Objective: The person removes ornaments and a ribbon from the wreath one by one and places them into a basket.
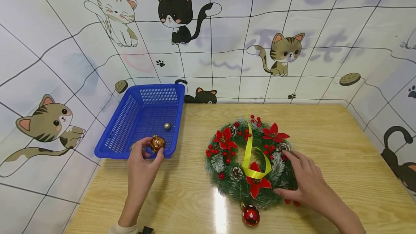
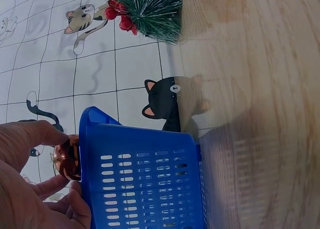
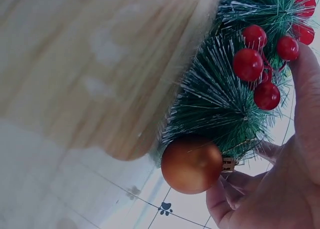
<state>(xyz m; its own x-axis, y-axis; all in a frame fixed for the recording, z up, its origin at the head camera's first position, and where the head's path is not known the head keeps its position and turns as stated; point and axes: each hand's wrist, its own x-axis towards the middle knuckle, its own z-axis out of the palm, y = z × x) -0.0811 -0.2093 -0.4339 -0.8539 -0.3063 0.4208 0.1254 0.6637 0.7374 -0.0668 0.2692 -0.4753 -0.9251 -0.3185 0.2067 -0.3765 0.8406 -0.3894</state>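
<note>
My left hand (image 1: 142, 169) pinches a shiny copper Christmas ball (image 1: 157, 143) between thumb and fingers, over the near rim of a blue plastic basket (image 1: 113, 125). In the left wrist view that ball (image 2: 67, 159) is right beside the basket's wall. My right hand (image 1: 310, 187) grips the right side of a green Christmas wreath (image 1: 238, 187), thumb on the near side. The wreath bears red flowers, berries and pinecones, with a yellow ribbon (image 1: 248, 151) across it. A red ball (image 1: 250, 215) hangs at its near edge; a matte copper ball (image 3: 191, 164) shows beside my right fingers.
A small gold ball (image 1: 167, 126) lies inside the basket. The wooden table (image 1: 191, 198) meets a wall (image 1: 227, 46) covered with cat drawings at the back and left. A small black object (image 1: 147, 230) is at the bottom edge by the left sleeve.
</note>
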